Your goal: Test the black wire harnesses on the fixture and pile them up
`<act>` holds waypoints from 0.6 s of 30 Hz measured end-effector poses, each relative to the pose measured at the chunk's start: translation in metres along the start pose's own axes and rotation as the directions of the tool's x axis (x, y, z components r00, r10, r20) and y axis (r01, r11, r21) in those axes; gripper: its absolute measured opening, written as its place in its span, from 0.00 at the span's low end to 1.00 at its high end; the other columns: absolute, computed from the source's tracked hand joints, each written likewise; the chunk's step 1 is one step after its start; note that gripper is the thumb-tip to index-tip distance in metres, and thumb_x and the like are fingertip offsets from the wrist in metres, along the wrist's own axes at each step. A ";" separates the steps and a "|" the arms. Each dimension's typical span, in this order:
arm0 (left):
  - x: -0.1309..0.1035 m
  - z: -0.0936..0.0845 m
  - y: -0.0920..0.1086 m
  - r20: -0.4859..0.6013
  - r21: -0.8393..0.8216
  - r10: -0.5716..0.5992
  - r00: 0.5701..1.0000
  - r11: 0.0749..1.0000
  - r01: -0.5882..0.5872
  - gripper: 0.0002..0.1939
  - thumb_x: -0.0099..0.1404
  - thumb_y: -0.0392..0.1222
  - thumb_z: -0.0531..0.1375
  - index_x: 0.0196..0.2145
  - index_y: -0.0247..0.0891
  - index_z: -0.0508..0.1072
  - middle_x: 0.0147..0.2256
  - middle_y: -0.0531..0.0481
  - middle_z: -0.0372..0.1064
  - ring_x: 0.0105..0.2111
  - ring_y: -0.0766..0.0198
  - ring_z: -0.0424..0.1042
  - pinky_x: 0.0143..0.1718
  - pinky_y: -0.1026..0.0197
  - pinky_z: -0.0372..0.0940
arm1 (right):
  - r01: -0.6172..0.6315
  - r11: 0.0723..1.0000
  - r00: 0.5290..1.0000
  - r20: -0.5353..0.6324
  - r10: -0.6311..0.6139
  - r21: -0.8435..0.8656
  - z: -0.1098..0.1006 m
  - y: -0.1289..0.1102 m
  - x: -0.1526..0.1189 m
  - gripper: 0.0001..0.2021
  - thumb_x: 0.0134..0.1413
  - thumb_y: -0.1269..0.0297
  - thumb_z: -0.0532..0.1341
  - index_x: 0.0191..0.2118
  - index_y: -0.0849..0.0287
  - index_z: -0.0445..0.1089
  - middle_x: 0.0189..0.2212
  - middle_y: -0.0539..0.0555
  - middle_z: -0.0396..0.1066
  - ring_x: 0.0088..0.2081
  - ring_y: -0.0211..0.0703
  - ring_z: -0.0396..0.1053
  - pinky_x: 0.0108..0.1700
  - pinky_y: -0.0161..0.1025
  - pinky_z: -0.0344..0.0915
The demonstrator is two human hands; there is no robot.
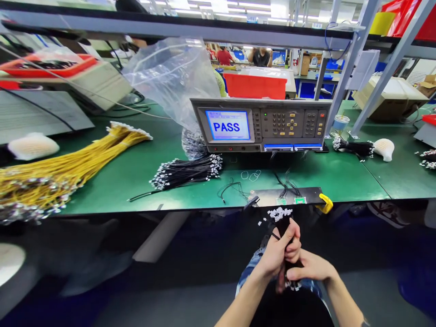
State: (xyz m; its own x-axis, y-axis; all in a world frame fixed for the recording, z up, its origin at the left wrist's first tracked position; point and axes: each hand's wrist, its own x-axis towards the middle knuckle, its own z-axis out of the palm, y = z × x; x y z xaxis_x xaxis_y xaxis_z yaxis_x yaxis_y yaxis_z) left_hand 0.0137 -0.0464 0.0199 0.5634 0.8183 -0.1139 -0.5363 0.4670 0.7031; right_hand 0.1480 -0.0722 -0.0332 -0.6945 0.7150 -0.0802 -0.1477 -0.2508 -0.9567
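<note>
Wire bundle (285,227): black leads with white plug ends, held upright below the counter (136,168) edge, over the person's lap.
Left hand (279,253): closed around the bundle's middle, thumb across the front.
Right hand (308,269): closed on the bundle's lower part, just beneath and touching the left hand; more white plugs show under it.
Tester (260,125): grey box on the green counter, keypad at right, blue screen reading PASS.
Fixture (289,196): dark plate at the counter edge, just above the bundle, with two small green boards and thin black leads running up to the tester.
Black wires (187,172): loose bunch lying left of the fixture.
Yellow wires (68,168): large bunch at far left.
Bag (173,77): clear plastic, behind and left of the tester.
Red bin (255,85): behind the tester.
</note>
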 end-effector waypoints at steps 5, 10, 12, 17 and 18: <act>-0.003 -0.002 0.009 -0.038 0.051 -0.046 0.998 0.998 0.048 0.25 0.62 0.61 0.69 0.30 0.36 0.67 0.14 0.67 0.46 0.13 0.79 0.36 0.13 0.73 0.37 | 0.031 0.913 0.878 -0.425 -0.219 -0.406 -0.023 -0.058 -0.014 0.16 0.57 0.50 0.70 0.43 0.57 0.80 0.41 0.57 0.82 0.45 0.51 0.78 0.52 0.46 0.72; -0.009 -0.001 0.014 -0.001 0.095 -0.153 0.988 0.984 0.152 0.27 0.63 0.65 0.66 0.32 0.35 0.70 0.13 0.65 0.49 0.11 0.79 0.37 0.12 0.72 0.37 | 0.224 0.910 0.728 -0.561 -0.394 -0.349 -0.007 -0.077 0.003 0.12 0.59 0.53 0.69 0.41 0.57 0.80 0.28 0.52 0.77 0.27 0.41 0.74 0.35 0.39 0.72; -0.011 0.002 0.014 0.001 0.093 -0.182 0.983 0.979 0.182 0.27 0.62 0.65 0.67 0.33 0.35 0.70 0.14 0.64 0.51 0.10 0.79 0.39 0.11 0.71 0.39 | 0.256 0.909 0.692 -0.594 -0.410 -0.329 0.000 -0.077 0.011 0.12 0.60 0.53 0.69 0.36 0.57 0.78 0.23 0.48 0.71 0.18 0.34 0.63 0.25 0.36 0.64; -0.010 0.005 0.015 -0.117 0.081 -0.112 0.987 0.989 0.122 0.29 0.58 0.66 0.69 0.36 0.34 0.71 0.21 0.58 0.65 0.10 0.78 0.48 0.10 0.70 0.47 | 0.292 0.875 0.569 -0.665 -0.483 -0.385 0.000 -0.073 0.018 0.11 0.57 0.55 0.70 0.31 0.57 0.79 0.28 0.52 0.75 0.25 0.39 0.68 0.30 0.37 0.68; -0.008 0.006 0.016 -0.158 0.081 -0.090 0.983 0.991 0.103 0.29 0.57 0.66 0.69 0.36 0.34 0.72 0.22 0.58 0.65 0.10 0.79 0.48 0.10 0.70 0.46 | 0.298 0.871 0.552 -0.674 -0.490 -0.389 -0.001 -0.072 0.017 0.11 0.57 0.55 0.70 0.31 0.56 0.79 0.29 0.52 0.76 0.27 0.40 0.69 0.32 0.38 0.69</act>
State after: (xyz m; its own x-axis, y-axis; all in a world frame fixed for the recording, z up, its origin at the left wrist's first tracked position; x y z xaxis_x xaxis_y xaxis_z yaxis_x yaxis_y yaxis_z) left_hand 0.0041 -0.0478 0.0358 0.5027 0.8158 -0.2860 -0.4221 0.5204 0.7423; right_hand 0.1471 -0.0411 0.0342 0.1639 0.9578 0.2362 -0.0616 0.2489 -0.9666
